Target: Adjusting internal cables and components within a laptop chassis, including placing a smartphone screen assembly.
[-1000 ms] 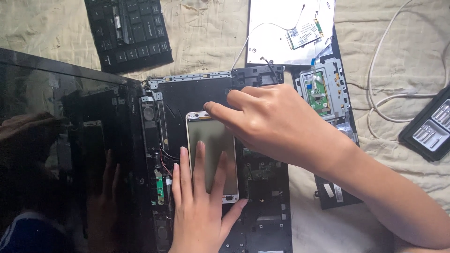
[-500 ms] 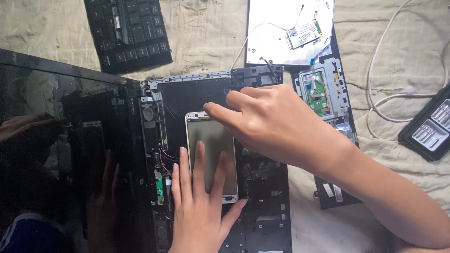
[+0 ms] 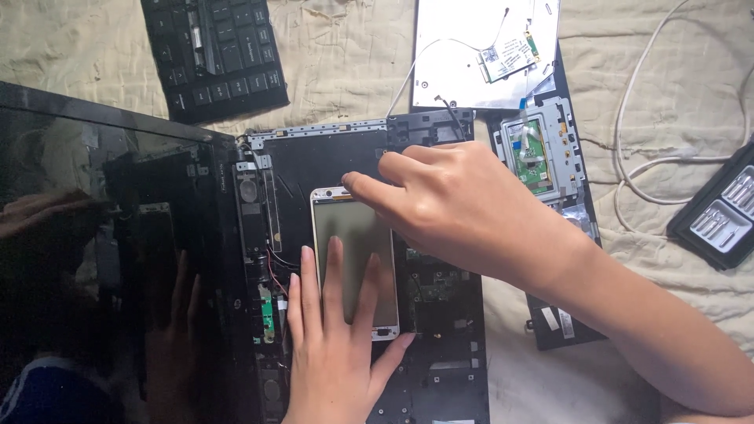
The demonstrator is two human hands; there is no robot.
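A smartphone (image 3: 353, 228) with a light frame and dark screen lies face up on the opened base of a dismantled laptop (image 3: 330, 161). My left hand (image 3: 334, 353) rests flat on the lower half of the phone, fingers spread across the screen. My right hand (image 3: 455, 204) reaches in from the right; its fingertips touch the phone's top right corner. The laptop's glossy black screen (image 3: 110, 235) lies open to the left and reflects my hand.
A detached black keyboard (image 3: 212, 55) lies at the top left on a beige cloth. A silver panel with a small circuit card (image 3: 506, 55) sits at the top. A metal bracket with a green board (image 3: 534, 153), white cables (image 3: 644, 149) and a black tool case (image 3: 719, 216) lie at the right.
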